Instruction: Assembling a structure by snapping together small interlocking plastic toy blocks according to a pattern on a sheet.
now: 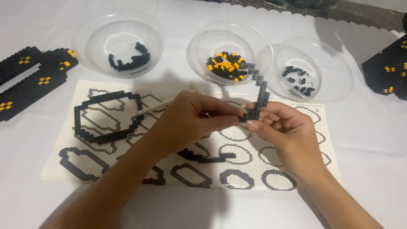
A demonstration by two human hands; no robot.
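The black brick strip (257, 95) rises over the printed pattern sheet (309, 113), pinched at its lower end between your two hands. Your left hand (188, 121) also grips a white stick (152, 108); your right hand (282, 129) clasps the strip. Three clear bowls (118, 42) stand behind on the bench (373, 140).

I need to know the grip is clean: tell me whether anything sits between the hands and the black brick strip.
Nothing visible does. The left hand and right hand both pinch the lower end of the black brick strip directly; its upper end rises free over the middle bowl.
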